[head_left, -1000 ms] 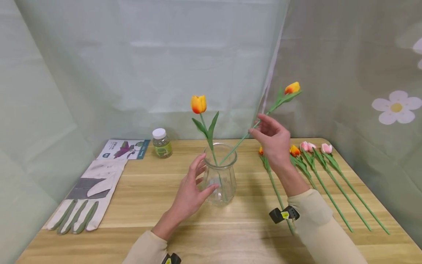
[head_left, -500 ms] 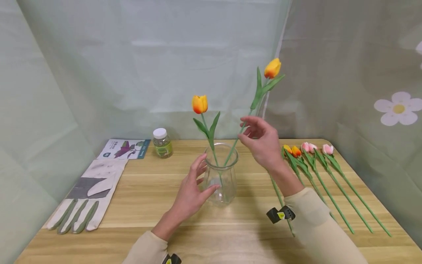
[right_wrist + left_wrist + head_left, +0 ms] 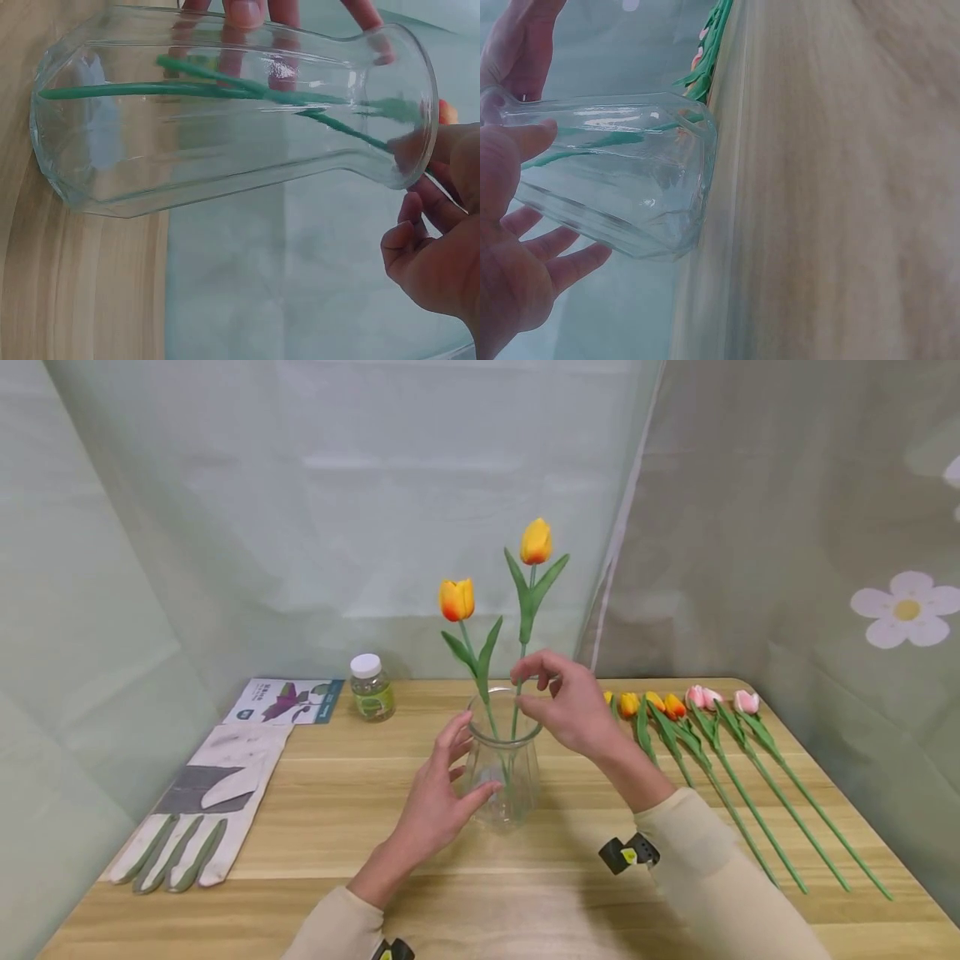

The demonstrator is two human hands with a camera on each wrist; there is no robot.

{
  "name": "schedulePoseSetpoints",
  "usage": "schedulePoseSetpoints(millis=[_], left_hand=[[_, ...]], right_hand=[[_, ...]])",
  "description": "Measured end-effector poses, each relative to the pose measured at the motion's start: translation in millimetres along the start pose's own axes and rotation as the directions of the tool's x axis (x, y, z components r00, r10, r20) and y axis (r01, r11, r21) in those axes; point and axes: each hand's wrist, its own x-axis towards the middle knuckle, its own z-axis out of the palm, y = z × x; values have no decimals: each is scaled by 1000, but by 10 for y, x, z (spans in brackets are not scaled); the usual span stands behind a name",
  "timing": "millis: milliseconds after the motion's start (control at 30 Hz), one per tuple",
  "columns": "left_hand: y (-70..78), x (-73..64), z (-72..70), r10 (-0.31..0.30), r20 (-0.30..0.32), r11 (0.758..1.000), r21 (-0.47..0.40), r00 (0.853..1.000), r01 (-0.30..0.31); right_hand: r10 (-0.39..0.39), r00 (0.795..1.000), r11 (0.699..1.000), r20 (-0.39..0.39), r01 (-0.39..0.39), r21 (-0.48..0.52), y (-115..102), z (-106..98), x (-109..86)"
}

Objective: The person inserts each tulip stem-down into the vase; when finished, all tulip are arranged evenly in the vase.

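Observation:
A clear glass vase [image 3: 517, 793] stands on the table, an orange-yellow tulip [image 3: 482, 667] leaning left in it. My left hand [image 3: 431, 806] holds the vase from its left side, thumb at the front and fingers around the back; the left wrist view shows the thumb against the glass [image 3: 637, 176]. Over the rim, my right hand [image 3: 577, 710] pinches the stem of a second orange-yellow tulip [image 3: 527, 606], upright with its bloom higher than the first. Through the glass in the right wrist view, the green stems [image 3: 150, 90] cross, and one stem end sits near the vase bottom.
Several orange-yellow and pink tulips [image 3: 738, 760] lie side by side on the right of the wooden table [image 3: 360, 827]. At the left are a pair of gardening gloves [image 3: 217, 802], a printed seed packet [image 3: 285, 700] and a white-capped jar [image 3: 371, 689].
My right hand has moved left and down toward the vase mouth, and its tulip has swung from slanting right to nearly upright, its stem lower in the vase. My left hand stays in place.

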Motion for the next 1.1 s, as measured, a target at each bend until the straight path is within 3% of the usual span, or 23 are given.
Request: schedulePoseSetpoints(millis=[267, 767, 1100], left_hand=[[16, -7, -5, 11, 0, 1000, 2, 1000, -11], [29, -7, -8, -4, 4, 1000, 2, 1000, 4], [17, -15, -12, 13, 7, 1000, 4, 1000, -13]], right_hand=[[15, 996, 997, 90, -8, -78, -61, 32, 22], [21, 993, 993, 118, -7, -121, -81, 12, 5], [-48, 987, 968, 156, 85, -238, -115, -44, 13]])
